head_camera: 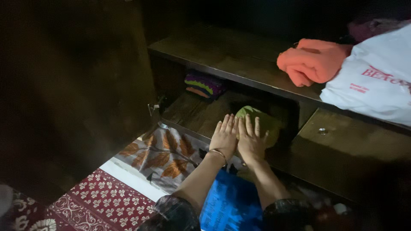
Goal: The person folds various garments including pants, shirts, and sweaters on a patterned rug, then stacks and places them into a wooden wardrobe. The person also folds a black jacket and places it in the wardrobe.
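Note:
Both my hands lie flat, side by side, on the lower shelf [192,113] of a dark wooden cupboard. My left hand [224,136], with a thin bangle at the wrist, rests palm down on the shelf's front edge. My right hand [250,139] presses palm down on a folded green cloth [267,122] that lies on the shelf. Its fingers are apart and straight, not curled around the cloth. A blue printed cloth [231,203] lies between my forearms, below the shelf.
A folded striped cloth [204,84] sits at the back left of the lower shelf. On the upper shelf [231,60] lie a folded orange cloth [312,60] and a white plastic bag [376,81]. The cupboard door [77,85] stands open at left. A leaf-patterned cloth [165,154] and a red patterned mat [107,201] lie below.

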